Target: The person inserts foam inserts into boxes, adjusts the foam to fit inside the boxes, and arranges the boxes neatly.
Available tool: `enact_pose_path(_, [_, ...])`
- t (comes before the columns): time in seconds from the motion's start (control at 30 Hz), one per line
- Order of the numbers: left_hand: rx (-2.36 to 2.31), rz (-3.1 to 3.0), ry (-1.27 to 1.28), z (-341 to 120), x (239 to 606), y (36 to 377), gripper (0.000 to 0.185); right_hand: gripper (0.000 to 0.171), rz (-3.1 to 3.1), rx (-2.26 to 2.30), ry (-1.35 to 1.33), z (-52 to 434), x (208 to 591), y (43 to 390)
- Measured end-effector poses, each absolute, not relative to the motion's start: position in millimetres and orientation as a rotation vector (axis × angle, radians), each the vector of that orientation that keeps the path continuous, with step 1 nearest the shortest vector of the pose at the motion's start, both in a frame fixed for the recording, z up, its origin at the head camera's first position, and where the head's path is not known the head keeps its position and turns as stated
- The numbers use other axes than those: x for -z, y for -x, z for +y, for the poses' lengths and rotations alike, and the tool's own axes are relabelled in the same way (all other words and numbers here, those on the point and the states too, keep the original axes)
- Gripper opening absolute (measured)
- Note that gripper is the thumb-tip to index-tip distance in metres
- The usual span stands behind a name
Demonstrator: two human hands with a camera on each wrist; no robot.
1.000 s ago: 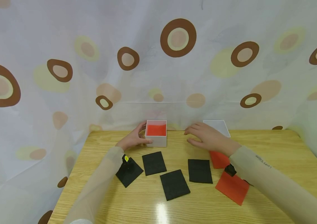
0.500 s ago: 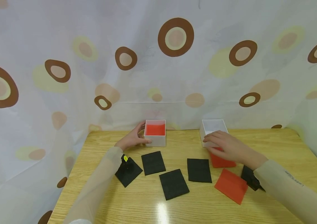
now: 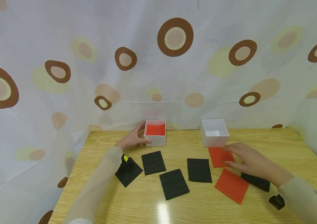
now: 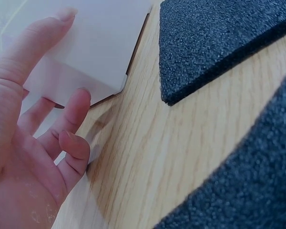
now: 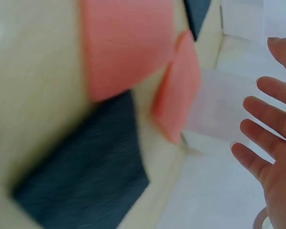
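Note:
My left hand [image 3: 132, 139] holds a square white box [image 3: 155, 141] at its left side, thumb on the front face and fingers behind. A red foam square [image 3: 156, 130] shows inside that box. In the left wrist view, the thumb [image 4: 47, 36] lies against the white wall. My right hand [image 3: 249, 159] hovers with spread fingers over the right part of a red foam square [image 3: 216, 157], holding nothing. Just below it lies another red square [image 3: 232, 186]. A black foam square [image 3: 256, 181] is partly hidden under the right hand and wrist.
A second white box [image 3: 214, 141] stands at the back right, with no foam showing inside. Several black foam squares [image 3: 199, 170] lie spread over the wooden table [image 3: 136, 205]. A patterned curtain [image 3: 147, 77] hangs right behind the table.
My right hand has moved right and toward me, from between the boxes past the right box to above the red square. The left hand stays on its box.

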State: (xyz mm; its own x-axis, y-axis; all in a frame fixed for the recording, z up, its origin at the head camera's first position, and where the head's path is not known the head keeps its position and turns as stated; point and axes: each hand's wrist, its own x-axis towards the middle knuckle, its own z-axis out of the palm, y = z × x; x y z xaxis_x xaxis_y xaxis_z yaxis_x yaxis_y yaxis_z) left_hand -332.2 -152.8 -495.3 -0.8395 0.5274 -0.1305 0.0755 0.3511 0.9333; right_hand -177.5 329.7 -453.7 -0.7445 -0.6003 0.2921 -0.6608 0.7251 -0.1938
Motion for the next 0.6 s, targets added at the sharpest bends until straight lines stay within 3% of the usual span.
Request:
enact_pose_path(0.4, [-1.501, 2.209, -0.531, -153, 499, 335, 0.106, 0.051, -2.798, -0.366, -0.879, 350, 484, 133])
enact_pose_path(0.6, [-1.519, 2.186, -0.541, -153, 499, 335, 0.106, 0.064, -2.784, -0.323, -0.870, 356, 504, 116])
